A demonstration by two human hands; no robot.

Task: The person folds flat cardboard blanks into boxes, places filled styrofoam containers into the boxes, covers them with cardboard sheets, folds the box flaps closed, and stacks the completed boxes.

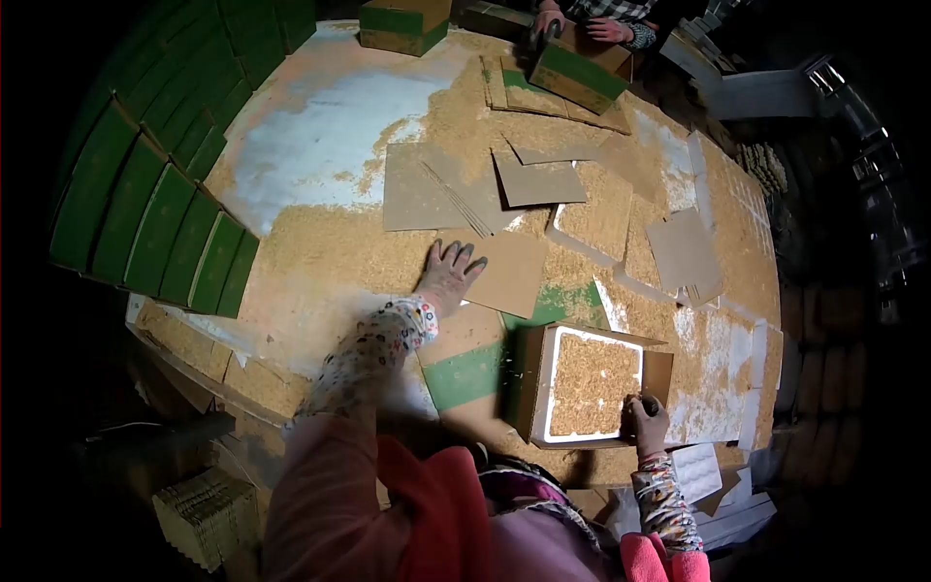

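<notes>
My left hand (448, 276) lies with spread fingers on a brown cardboard sheet (509, 272), its fingertips darkened. Below that sheet lie flattened cartons with a green band (465, 376). In front of me, an open cardboard box (529, 383) holds a white tray (555, 388) filled with tan, sawdust-like grains (596, 383). At the tray's right edge, my right hand (647, 422) has its fingers curled around the rim, by the box's right side. Part of those fingers is hard to make out.
Green-banded boxes (145, 213) are stacked at the left. Loose cardboard sheets (417, 189) and grain-filled white trays (596, 209) cover the table's middle and right. Across the table, another person's hands (609, 29) are at a green-banded box (582, 73). Tan grains lie scattered over the tabletop (330, 126).
</notes>
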